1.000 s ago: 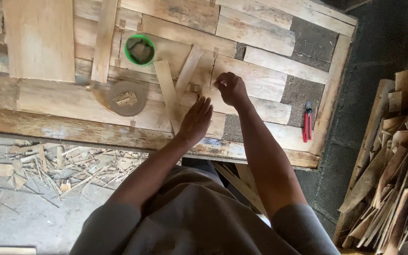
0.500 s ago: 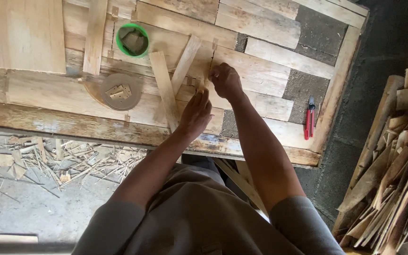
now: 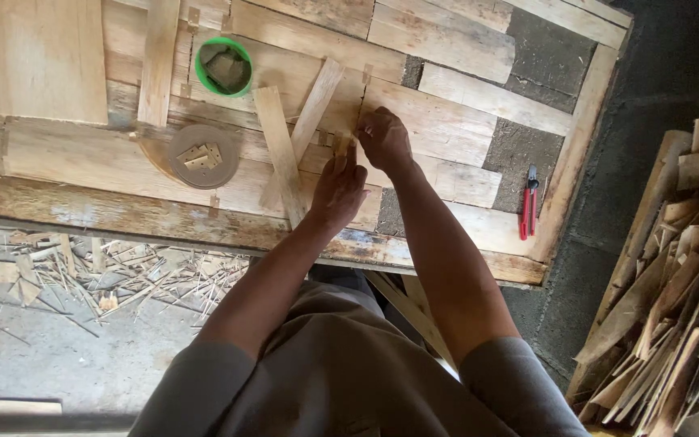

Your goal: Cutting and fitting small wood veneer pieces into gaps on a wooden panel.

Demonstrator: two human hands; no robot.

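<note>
No labels, signs or screens anywhere. Closest to a package: a small round green tub (image 3: 223, 67), open at the top, standing near the far edge of the wooden surface (image 3: 82, 162), with a few bits of wood inside. Just below it, a flat round brown lid (image 3: 203, 155), lying face up with small wood pieces on top. Both well apart from the hands. No writing to tell on either. No boxes, bags or wrappers in view.
</note>
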